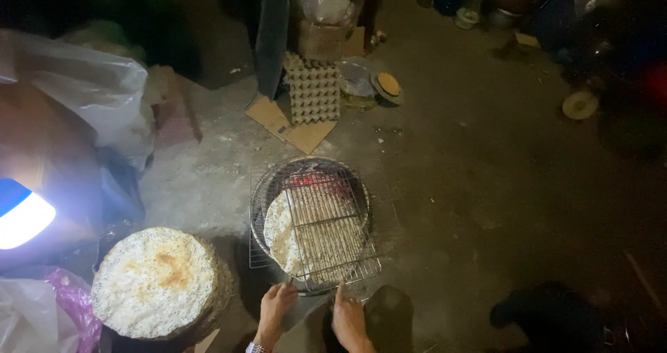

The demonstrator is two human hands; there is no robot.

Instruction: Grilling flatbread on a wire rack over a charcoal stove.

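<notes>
Left hand: the left hand (276,309) is laid on the near edge of the wire grill (326,236), fingers curled about the frame as far as can be told.
Right hand: the right hand (349,318) is set at the same near edge, one finger raised to the wire; a full grasp cannot be told.
Cracker: the round speckled rice cracker (281,231) is clamped in the wire grill, over the charcoal brazier (309,169) on the floor (472,186).
Heat: red embers (306,181) are seen glowing at the brazier's far side.
Handling: the grill is best kept level and gripped only at the near edge, well away from the embers; even browning would likely be helped by steady turning.
Finished stack: toasted crackers (156,280) are piled to the left, near the floor's near edge.
</notes>
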